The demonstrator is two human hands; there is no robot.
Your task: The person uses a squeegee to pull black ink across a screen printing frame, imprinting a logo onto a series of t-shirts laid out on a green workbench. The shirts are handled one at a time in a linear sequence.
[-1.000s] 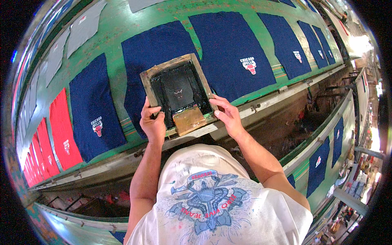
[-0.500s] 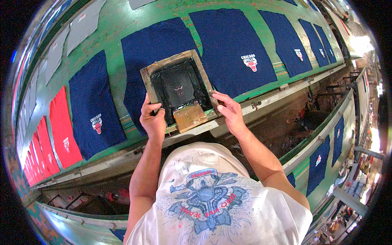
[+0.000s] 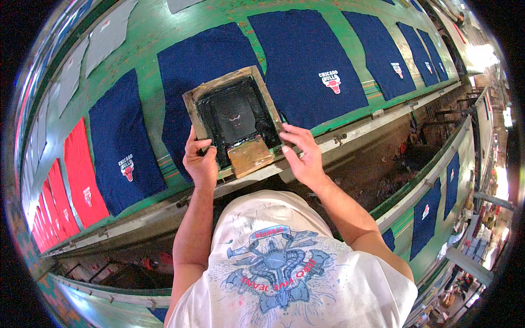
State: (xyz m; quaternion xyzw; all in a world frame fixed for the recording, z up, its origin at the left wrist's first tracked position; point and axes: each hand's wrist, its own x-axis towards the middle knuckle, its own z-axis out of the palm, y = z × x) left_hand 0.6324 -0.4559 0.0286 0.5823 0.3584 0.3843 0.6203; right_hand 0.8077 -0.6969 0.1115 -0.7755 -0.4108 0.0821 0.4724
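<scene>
So the wooden-framed printing screen (image 3: 235,117) is laid flat on a navy shirt (image 3: 202,71) on the long green table (image 3: 158,33), its long axis running away from the person and tilted a bit to their left, near end over the table edge. A tan squeegee block (image 3: 250,156) is parked in that near end.

The frame is gripped at its near-left corner by the left hand (image 3: 201,161), fingers curled over the rail. The near-right edge is touched by the right hand (image 3: 303,156), fingers spread and only loosely closed.

Risk-wise: if the frame gets nudged sideways by that uneven grip, wet ink could probably be smeared or the print set off-centre. Already-printed navy shirts (image 3: 311,60) and red shirts (image 3: 82,175) are lined up on both sides.
</scene>
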